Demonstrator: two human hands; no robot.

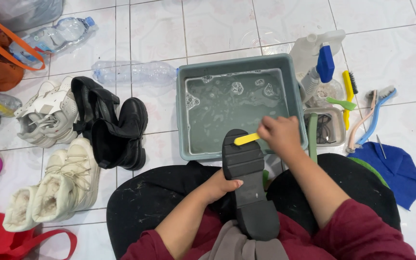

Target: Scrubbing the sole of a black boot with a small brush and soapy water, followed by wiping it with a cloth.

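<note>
Item: right hand, grip closed around a yellow-handled brush, bristle end against the black shoe sole. Left hand, grip wrapped on the sole's edge, holding the shoe sole-up over our lap, its toe at the near rim of the grey basin.

Risk, as we judge it: a wet rubber sole may slip from the grip and drop into the soapy water beyond the rim.

Materials: ridged matte rubber, smooth plastic handle; hard-walled square basin; glossy tiled floor under the basin.

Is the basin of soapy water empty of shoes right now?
Yes, the grey basin holds only soapy water, while the black shoe is held sole-up above the lap.
</note>
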